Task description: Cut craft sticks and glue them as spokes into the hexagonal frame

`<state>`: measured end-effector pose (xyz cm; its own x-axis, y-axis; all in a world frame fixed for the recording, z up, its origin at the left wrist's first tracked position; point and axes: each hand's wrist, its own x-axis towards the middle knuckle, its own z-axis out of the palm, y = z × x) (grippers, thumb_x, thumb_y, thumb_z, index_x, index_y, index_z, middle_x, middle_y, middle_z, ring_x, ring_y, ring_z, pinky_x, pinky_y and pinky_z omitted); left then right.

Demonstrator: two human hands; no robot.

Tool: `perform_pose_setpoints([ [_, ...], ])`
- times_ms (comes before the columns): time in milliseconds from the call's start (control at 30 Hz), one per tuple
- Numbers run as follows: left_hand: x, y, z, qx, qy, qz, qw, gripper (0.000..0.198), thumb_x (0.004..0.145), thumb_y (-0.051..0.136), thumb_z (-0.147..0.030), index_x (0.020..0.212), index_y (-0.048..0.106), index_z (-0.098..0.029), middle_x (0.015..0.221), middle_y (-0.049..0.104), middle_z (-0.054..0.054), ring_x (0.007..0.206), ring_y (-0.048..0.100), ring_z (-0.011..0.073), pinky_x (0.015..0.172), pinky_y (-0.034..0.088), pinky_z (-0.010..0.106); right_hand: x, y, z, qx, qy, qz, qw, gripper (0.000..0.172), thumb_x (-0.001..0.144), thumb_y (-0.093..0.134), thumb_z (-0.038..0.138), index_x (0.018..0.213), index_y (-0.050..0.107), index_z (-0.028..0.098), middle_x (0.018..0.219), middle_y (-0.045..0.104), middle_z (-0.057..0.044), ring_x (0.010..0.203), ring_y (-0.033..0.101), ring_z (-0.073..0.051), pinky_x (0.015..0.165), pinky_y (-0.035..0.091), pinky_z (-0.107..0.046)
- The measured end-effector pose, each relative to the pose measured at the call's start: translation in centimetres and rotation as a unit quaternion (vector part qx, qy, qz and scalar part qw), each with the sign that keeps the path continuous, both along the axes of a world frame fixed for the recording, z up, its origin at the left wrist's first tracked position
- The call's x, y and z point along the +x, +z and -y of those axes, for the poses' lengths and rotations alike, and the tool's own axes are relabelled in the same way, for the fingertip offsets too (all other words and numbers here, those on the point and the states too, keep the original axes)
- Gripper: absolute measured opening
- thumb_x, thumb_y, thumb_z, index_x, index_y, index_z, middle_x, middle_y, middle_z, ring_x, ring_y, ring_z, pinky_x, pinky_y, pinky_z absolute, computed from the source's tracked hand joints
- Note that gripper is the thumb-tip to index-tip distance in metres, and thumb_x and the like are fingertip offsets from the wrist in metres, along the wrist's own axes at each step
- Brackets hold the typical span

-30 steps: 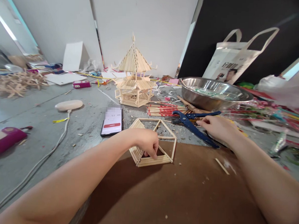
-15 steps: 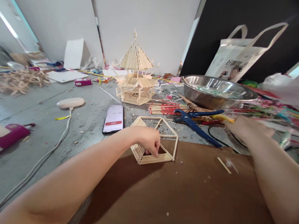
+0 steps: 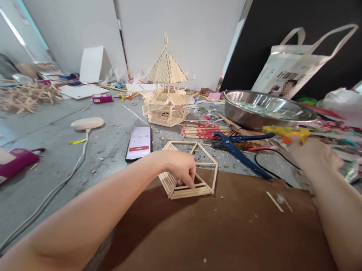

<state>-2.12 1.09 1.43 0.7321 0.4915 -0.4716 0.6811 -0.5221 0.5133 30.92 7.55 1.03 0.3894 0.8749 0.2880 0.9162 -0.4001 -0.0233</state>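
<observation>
My left hand (image 3: 182, 167) is closed in a pinch on a thin wooden stick (image 3: 200, 185) at the near side of a hexagonal stick frame (image 3: 215, 177). A narrow dark gap shows between this stick and the ones in front of it. The frame's left panel is filled with sticks side by side, while its far and right panels show only outlines. My right hand (image 3: 315, 155) grips a yellow glue gun (image 3: 289, 133), held above the clutter at the right with its nozzle toward the left. The fingers around its handle are partly hidden.
A stick pagoda (image 3: 166, 99) stands behind the frame. Blue cutting pliers (image 3: 240, 154), red-tipped sticks (image 3: 196, 131) and a steel basin (image 3: 244, 114) lie to the right. A phone (image 3: 139, 143) is at left. Brown sheet (image 3: 224, 233) covers the near floor; a loose stick (image 3: 274, 201) rests on it.
My right hand has raised the yellow glue gun from among the clutter. My left hand stays at the frame, and a gap has opened beside its stick.
</observation>
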Motion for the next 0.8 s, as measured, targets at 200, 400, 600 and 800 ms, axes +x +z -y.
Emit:
perform_pose_setpoints([
  [200,-0.1,0.0,-0.6,0.036,0.101,0.082,0.991,0.024,0.064,0.052,-0.036,0.070,0.062,-0.015,0.063,0.061,0.000,0.055,0.049,0.0071,0.052,0.033,0.017,-0.6,0.9,0.7,0.078,-0.036,-0.100,0.991,0.057,0.073,0.027,0.052,0.103,0.056,0.012,0.092,0.057,-0.021,0.075,0.048,-0.025,0.054,0.030,-0.033],
  [400,-0.2,-1.0,-1.3,0.031,0.300,0.238,0.923,0.028,0.063,0.053,-0.040,0.067,0.060,-0.012,0.057,0.054,-0.002,0.045,0.037,0.0038,0.045,0.027,0.018,-0.7,0.9,0.3,0.055,0.011,-0.232,0.971,0.053,0.068,0.040,0.055,0.090,0.059,0.011,0.058,0.054,-0.010,0.051,0.048,-0.017,0.051,0.034,-0.031],
  [600,0.2,-1.2,-1.7,-0.040,0.465,0.398,0.790,0.022,0.060,0.059,-0.034,0.063,0.056,-0.013,0.048,0.045,-0.004,0.033,0.022,0.0001,0.036,0.011,0.020,-3.2,1.9,0.8,0.111,0.172,-0.527,0.825,0.019,0.070,0.052,0.033,0.077,0.050,0.015,0.051,0.051,-0.001,0.045,0.051,-0.012,0.049,0.043,-0.027],
  [800,0.1,-1.4,-2.0,-0.120,0.516,0.513,0.676,0.019,0.059,0.063,-0.029,0.063,0.053,-0.013,0.049,0.044,-0.004,0.031,0.025,0.0000,0.033,0.010,0.018,-7.3,3.0,3.6,0.029,0.339,-0.588,0.734,0.017,0.055,0.066,0.024,0.058,0.051,0.015,0.041,0.046,0.003,0.041,0.051,-0.013,0.045,0.043,-0.026],
])
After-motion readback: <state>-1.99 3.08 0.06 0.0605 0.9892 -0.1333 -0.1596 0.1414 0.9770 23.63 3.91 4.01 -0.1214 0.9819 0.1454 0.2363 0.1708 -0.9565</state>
